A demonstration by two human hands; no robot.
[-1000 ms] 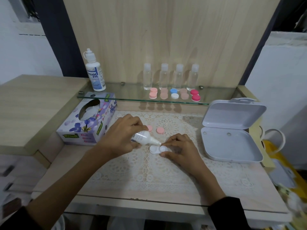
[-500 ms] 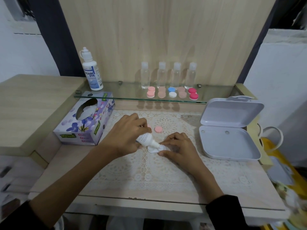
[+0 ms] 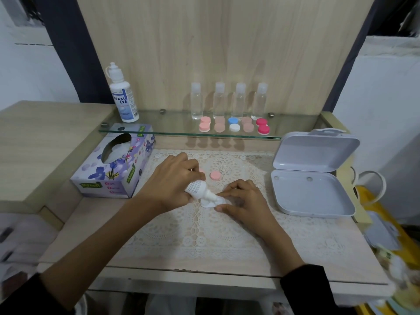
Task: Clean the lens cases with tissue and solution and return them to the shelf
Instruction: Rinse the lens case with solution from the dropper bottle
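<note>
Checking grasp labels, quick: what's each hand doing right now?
Left hand: holding the small solution bottle, nozzle tipped toward the white lens case.
Right hand: pinching the white lens case.

Tissue box (image 3: 113,162) left of mat (image 3: 204,226) — open box (image 3: 311,192) right.

light: soft, even | shadows: faint | edges: blurred, wide-angle curved

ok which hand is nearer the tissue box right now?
Left. The left hand sits just right of the tissue box, gripping the small bottle; the right hand is farther right, holding the white lens case.
</note>
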